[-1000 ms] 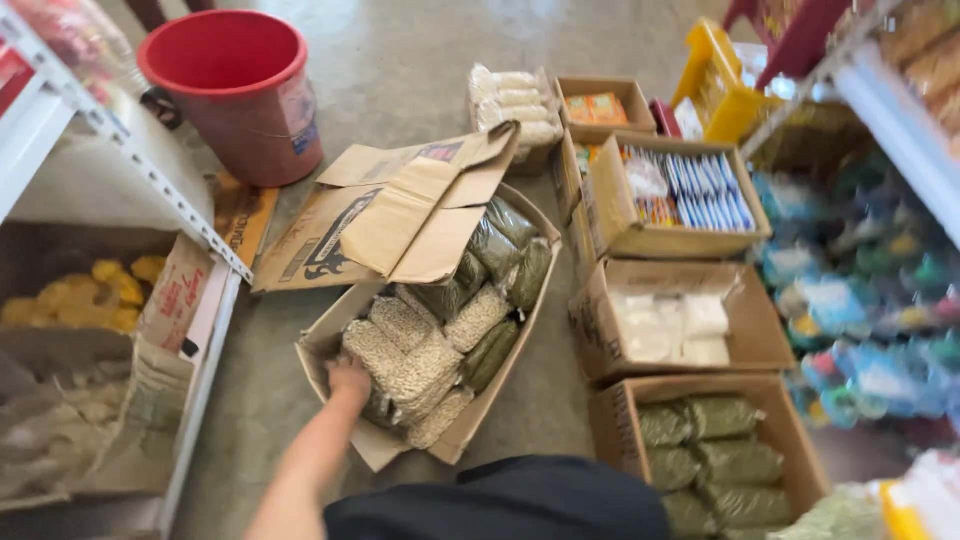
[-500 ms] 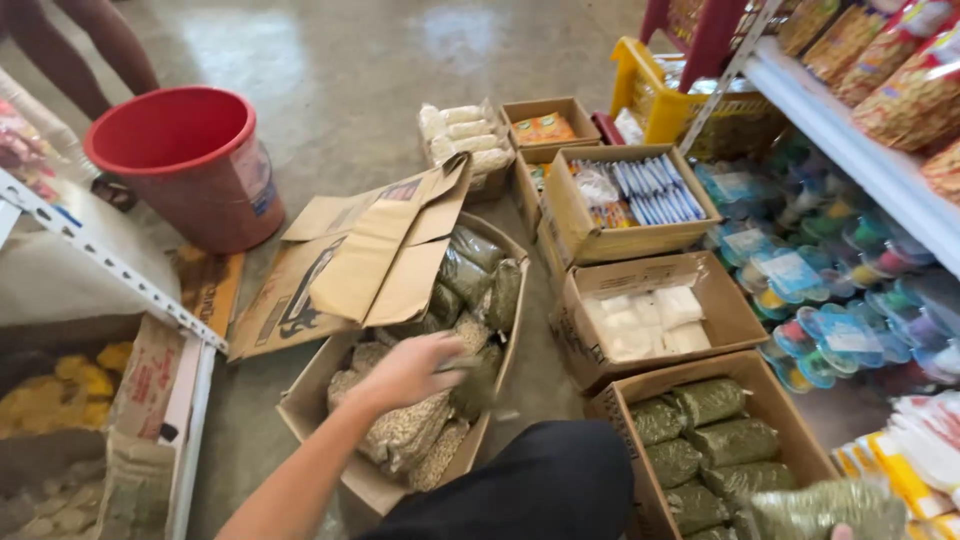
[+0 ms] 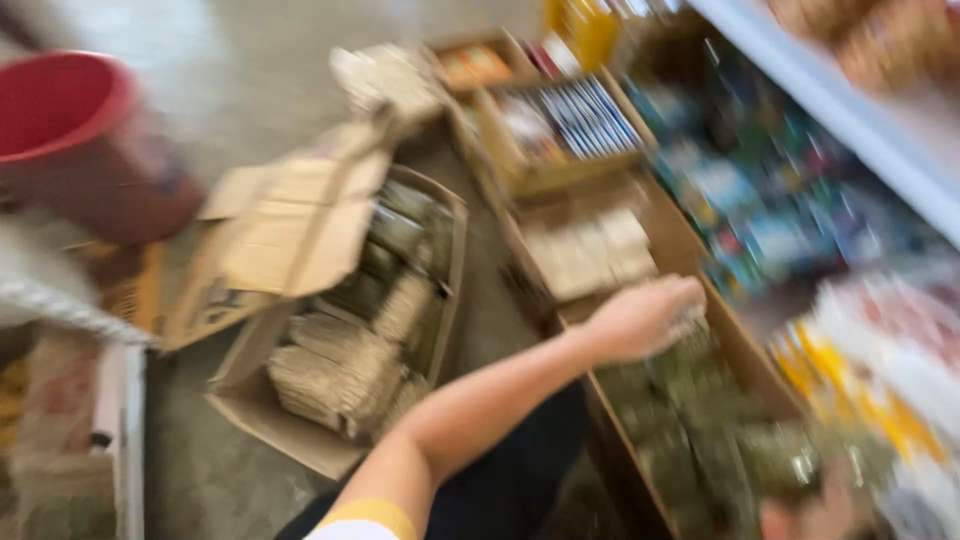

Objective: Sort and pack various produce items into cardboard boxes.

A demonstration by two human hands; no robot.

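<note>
Left grip: the left hand (image 3: 640, 318) is curled, fingers down, on a clear packet of green pulses (image 3: 690, 335); the blur hides whether it has closed fully on it, so I cannot tell grasping from touching.
Right grip: a bit of the right hand (image 3: 815, 520) shows at the bottom edge, beside more green packets; whether it is clenched or released cannot be told.
Packet's place: under the left grip, at the top of the cardboard box (image 3: 745, 355) nearest the person.
Handling, as a judgement: a soft, filled bag, likely fairly heavy for its bulk, with slick film; it will sag if pinched at a corner.
Where to hold: across the middle, fingers over the top, thumb under the side.
Looks: glossy, clear wrap, dull green grain inside, plump.
Beyond the grip: a box of pale packets (image 3: 590, 250); further to its left, an open box of tan packets (image 3: 340, 360).
Furthest left: a red bucket (image 3: 70, 140).
</note>
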